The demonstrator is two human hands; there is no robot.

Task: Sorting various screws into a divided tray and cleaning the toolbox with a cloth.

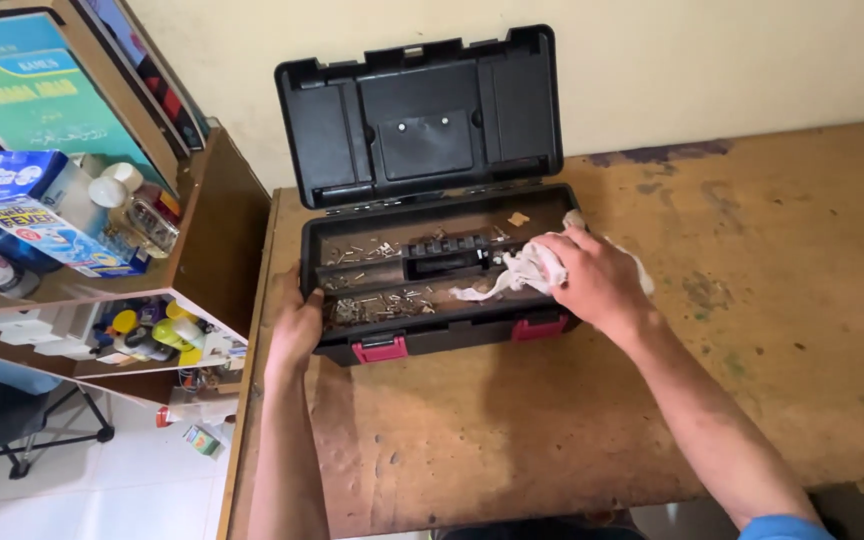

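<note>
Worn wooden desk [572, 430] nearest; left hand [294, 325] clasps open black toolbox [422, 330] end, right hand [592, 280] clutches white rag [512, 275] inside

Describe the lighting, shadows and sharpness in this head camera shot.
Head view: soft, even light with no glare; the toolbox interior is dim, its small metal parts hard to resolve; both forearms cast faint shadows on the wooden table; the right hand and white cloth are slightly soft; frame edges bend a little.
</note>
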